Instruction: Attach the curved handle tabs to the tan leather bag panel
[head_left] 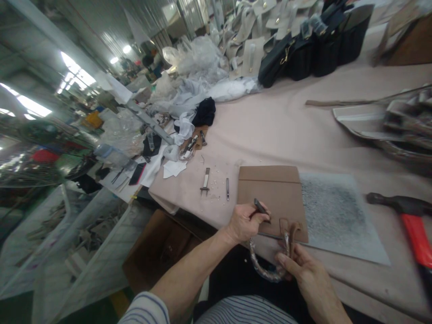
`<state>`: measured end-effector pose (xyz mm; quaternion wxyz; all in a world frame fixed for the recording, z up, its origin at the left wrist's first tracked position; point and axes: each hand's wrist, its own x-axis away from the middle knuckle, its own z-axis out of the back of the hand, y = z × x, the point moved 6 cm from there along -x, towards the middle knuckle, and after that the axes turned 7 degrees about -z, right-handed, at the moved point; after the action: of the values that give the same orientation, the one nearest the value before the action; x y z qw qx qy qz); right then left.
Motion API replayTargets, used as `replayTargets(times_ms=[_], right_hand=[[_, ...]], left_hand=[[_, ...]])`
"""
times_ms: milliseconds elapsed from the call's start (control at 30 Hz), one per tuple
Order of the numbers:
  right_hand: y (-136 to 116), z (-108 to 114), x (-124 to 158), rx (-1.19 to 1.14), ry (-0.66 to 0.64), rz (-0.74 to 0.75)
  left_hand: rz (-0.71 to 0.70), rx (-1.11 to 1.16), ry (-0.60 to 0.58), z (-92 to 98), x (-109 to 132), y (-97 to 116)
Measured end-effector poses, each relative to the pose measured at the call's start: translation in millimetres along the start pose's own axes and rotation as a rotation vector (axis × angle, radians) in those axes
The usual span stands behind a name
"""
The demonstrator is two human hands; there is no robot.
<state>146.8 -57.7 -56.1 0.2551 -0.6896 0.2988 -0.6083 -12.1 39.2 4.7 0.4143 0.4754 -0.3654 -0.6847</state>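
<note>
My left hand (245,222) is closed round a short dark metal punch (259,205), held over the lower part of a brown leather panel (270,195). A handle (261,270) wrapped in clear film curves below the panel's near edge. With its fingers pinched, my right hand (308,267) grips the handle's right end by the brown leather tab (295,231). One end of the tab lies against the panel's lower right. The punch's tip is hidden by my left fingers.
Right of the panel lies a worn grey board (347,220), then a red-handled hammer (416,229). A divider tool (205,182) and a thin metal rod (227,189) lie left. Black bags (310,54) stand at the back; blurred bag parts (401,123) lie right.
</note>
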Motion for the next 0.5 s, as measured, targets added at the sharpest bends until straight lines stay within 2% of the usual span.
replayTargets(times_ms=[167, 267, 367, 500], right_hand=[[-2, 6, 1, 0.151, -0.005, 0.007], [-12, 19, 7, 0.262, 0.056, -0.008], [-36, 47, 21, 0.354, 0.257, 0.041], [-63, 101, 42, 0.52, 0.613, 0.14]], left_hand=[[-0.049, -0.072, -0.001, 0.8, 0, 6], [-0.083, -0.083, -0.006, 0.2, 0, 7], [-0.081, -0.087, -0.01, 0.5, -1, 5], [-0.12, -0.116, -0.048, -1.4, -3, 7]])
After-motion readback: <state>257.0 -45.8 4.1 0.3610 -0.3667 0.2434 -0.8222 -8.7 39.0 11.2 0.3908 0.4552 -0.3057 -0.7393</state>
